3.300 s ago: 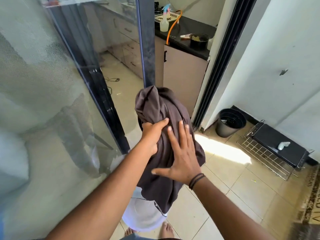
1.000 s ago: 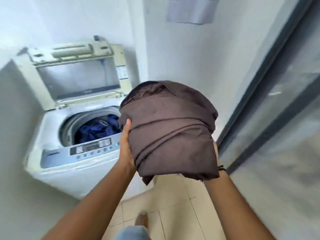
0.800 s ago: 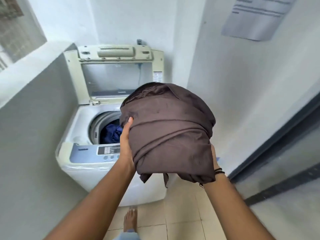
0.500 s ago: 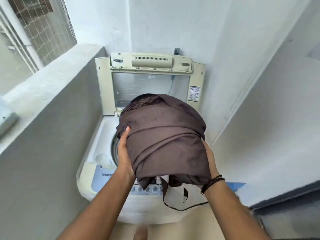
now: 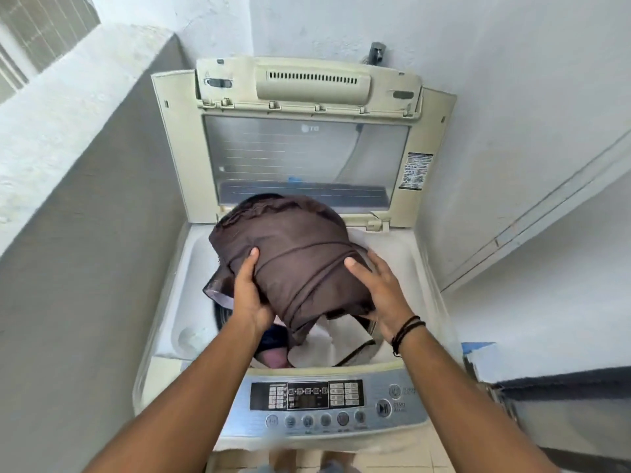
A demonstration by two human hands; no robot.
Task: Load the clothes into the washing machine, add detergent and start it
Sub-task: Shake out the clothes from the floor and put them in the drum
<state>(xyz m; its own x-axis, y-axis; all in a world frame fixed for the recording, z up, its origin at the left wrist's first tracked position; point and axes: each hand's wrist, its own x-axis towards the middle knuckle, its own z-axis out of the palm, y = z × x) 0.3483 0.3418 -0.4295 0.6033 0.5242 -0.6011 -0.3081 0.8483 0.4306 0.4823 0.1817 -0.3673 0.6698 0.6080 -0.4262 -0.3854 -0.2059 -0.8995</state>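
Both hands, left hand (image 5: 251, 295) and right hand (image 5: 382, 295), grip the brown bundle (image 5: 290, 247) over the washing machine (image 5: 191, 268) opening; trailing cloth may snag on the rim.

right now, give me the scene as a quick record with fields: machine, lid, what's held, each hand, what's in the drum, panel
machine: top-loading washing machine, white body
lid: lid raised, standing upright at the back
held: brown bundle of clothes over the drum opening
left hand: left hand holds the bundle's left side
right hand: right hand holds the bundle's right side
drum: dark and pinkish clothes partly visible below the bundle
panel: control panel at the front edge, untouched
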